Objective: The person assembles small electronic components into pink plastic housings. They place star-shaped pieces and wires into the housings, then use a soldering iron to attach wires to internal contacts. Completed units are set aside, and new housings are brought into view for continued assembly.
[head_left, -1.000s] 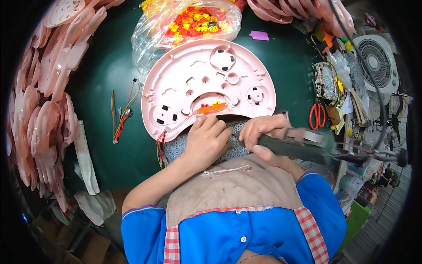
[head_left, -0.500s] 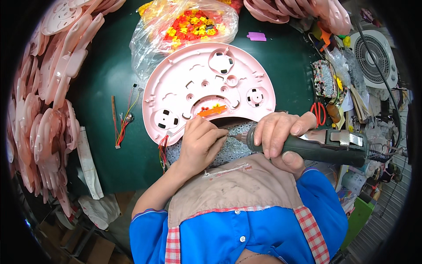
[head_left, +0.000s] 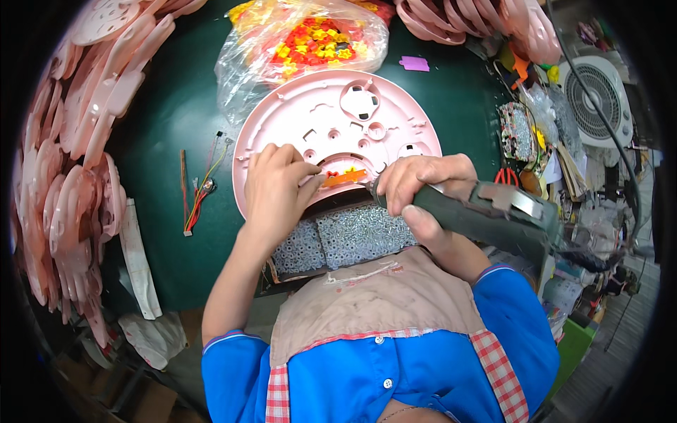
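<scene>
A pink curved plastic shell [head_left: 282, 127] lies with its hollow side up on the table. My left hand [head_left: 276, 185] rests over its left part, thumb and forefinger closed at the left end of an orange strip [head_left: 344, 178]. Beside that strip sit a small red star piece [head_left: 332, 173] and a yellow one [head_left: 351, 170]. My right hand [head_left: 425, 185] is wrapped round the front of a dark green electric screwdriver [head_left: 486, 217]. The screwdriver's tip points at the strip's right end; my fingers partly hide it, so contact cannot be made out.
Trays of small silver metal parts [head_left: 363, 236] stand in front of me. Behind the shell lies a clear bag of red and yellow star pieces [head_left: 317, 46]. Wires [head_left: 199, 197] lie at left, near stacked pink shells [head_left: 77, 190]. Red-handled scissors [head_left: 506, 176] and a fan [head_left: 598, 102] are at right.
My left hand has gone from the screwdriver's tip up and left to the orange strip. The screwdriver has swung its tip up to the shell, uncovering the metal-part trays.
</scene>
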Demonstrator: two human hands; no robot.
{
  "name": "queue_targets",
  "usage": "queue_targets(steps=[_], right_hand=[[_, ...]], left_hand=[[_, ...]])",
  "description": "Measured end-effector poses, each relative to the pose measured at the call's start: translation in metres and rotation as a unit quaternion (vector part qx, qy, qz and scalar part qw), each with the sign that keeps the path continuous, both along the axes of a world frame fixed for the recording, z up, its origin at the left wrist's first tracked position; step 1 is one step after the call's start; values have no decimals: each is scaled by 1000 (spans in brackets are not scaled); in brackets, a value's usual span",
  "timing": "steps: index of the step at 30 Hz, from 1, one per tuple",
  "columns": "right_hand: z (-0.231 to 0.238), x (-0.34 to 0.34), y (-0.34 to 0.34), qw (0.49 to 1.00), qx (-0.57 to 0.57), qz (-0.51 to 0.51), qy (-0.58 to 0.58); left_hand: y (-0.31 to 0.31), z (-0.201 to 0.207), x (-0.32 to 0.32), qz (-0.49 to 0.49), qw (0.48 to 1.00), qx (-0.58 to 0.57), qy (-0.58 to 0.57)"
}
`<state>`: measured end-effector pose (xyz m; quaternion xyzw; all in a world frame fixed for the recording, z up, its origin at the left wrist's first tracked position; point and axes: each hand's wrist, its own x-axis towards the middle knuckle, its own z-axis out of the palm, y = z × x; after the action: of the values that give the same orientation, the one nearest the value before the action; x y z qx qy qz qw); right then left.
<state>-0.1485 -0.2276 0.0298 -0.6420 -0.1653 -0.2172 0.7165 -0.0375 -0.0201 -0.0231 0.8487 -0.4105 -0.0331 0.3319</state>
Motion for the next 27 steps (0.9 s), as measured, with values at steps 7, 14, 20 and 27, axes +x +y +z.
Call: queue_targets(steps=[7,14,20,27], right_hand=[[-37,12,12,1000,-6,-29,1],[-56,16,14,1000,-11,-26,12],[-60,19,14,999,-3,-39,9],[-4,2,11,995,101,-22,-7]], left_hand=[[-4,-22,21,-48,994,47,82],[-6,-23,14,-33,997,50,57],[-4,-21,17,-46,996,53,62],[5,4,-19,-44,997,-48,-41]])
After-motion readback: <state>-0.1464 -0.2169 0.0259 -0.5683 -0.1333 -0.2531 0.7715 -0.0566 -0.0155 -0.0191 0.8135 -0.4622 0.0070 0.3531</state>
